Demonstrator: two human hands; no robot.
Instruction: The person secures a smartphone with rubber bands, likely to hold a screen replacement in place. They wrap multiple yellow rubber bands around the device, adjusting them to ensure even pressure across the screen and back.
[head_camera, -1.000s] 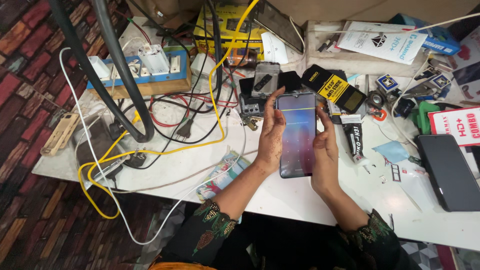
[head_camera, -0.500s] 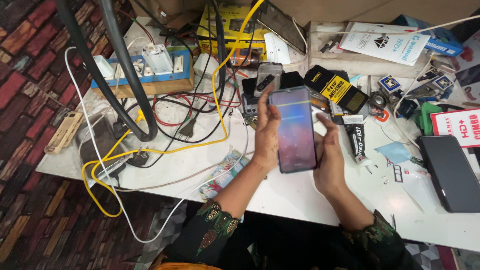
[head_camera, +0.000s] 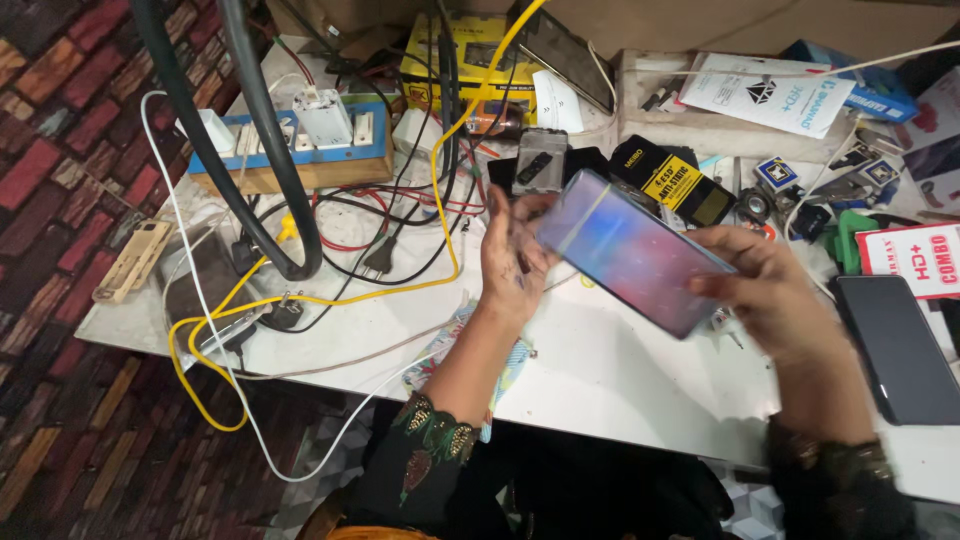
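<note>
Both hands hold the phone tilted above the desk: left hand fingers grasping its upper end, right hand fingers clasping the lower end. Its screen glows, intact; the work looks mid-way, tools lying untouched behind.

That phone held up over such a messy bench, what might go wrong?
The phone is tilted above the table, pinched by its ends between the left hand and right hand; it could slip and strike the hard top. The yellow cable and other loose wires lie beside the left hand and might snag it.
</note>
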